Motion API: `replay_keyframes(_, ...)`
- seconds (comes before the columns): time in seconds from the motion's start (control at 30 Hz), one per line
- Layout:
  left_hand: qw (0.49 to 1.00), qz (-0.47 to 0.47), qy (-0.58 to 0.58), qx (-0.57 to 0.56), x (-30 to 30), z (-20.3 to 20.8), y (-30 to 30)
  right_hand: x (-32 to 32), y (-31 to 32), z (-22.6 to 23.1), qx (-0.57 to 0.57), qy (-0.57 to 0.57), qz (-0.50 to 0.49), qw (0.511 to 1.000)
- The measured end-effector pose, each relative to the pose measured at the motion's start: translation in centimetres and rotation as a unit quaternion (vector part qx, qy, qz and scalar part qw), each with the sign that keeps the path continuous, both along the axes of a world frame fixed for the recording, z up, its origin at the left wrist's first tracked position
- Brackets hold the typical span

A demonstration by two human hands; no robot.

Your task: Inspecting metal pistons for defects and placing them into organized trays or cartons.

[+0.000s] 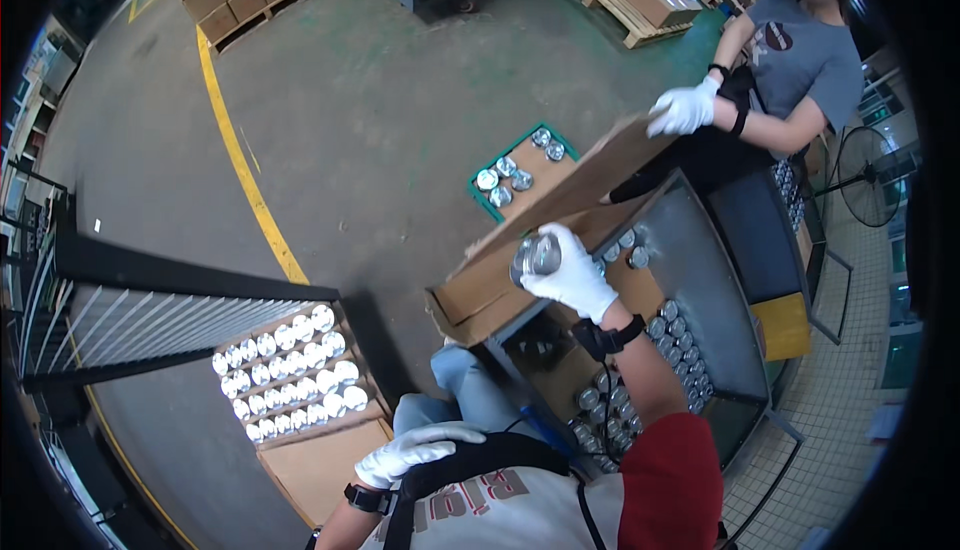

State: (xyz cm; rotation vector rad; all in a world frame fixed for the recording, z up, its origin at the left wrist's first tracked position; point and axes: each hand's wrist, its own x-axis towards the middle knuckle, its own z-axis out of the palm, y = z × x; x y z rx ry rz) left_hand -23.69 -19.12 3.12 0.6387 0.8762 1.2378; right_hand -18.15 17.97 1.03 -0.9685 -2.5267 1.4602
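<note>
Metal piece: shiny and round, right at the right hand's fingertips, (pixel 537 256) on their left side, above the cardboard box (pixel 478 302); long axis, can't tell.
Nearer hand: the right hand (pixel 574 276), no contest, fingers curled closed around that piece!
Left hand (pixel 408 453): well apart, down at the shirt (pixel 480 510), fingers nearly straight, nothing visible in its grasp.
Far side: a co-worker's gloved hand (pixel 684 110) on the cardboard.

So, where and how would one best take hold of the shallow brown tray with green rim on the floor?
Probably grip its green rim on the upper-left long side, coming from the left: that edge is unobstructed, while a tan cardboard panel hides part of the opposite side.
</note>
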Motion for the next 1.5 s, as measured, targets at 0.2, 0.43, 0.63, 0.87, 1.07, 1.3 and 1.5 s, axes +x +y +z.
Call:
replay_keyframes(0.2, 0.972, 0.154, -0.124, -0.129, -8.2, -1.0, 5.0, -0.3, -0.2, -1.3, -0.131, 0.01, -0.023, 0.991)
replay_keyframes(0.43, 0.936, 0.0, 0.345, -0.077, -20.2, -8.4, 24.6, -1.7, -1.3, -0.1, -0.125, -0.032, -0.047, 0.99)
replay_keyframes(0.63, 0.884, -0.276, 0.365, -0.093, -19.8, -16.2, 32.0, -5.7, -2.9, 2.3, -0.157, -0.114, -0.105, 0.975)
replay_keyframes(0.87, 0.831, -0.444, 0.314, -0.116, -21.8, -27.9, 26.3, -14.7, -1.7, -1.8, -0.18, -0.157, -0.09, 0.967)
replay_keyframes(1.07, 0.91, -0.366, 0.164, -0.106, -23.0, -28.6, 26.2, -19.5, 4.2, -17.4, -0.362, -0.097, -0.224, 0.9)
replay_keyframes(1.3, 0.763, -0.472, -0.437, -0.058, -22.2, -30.9, 24.8, -18.8, 15.2, -42.1, -0.28, -0.161, -0.344, 0.882)
replay_keyframes(1.5, 0.712, -0.492, -0.489, -0.109, -23.2, -37.1, 22.9, -18.3, 21.3, -55.8, -0.058, -0.281, -0.382, 0.879)
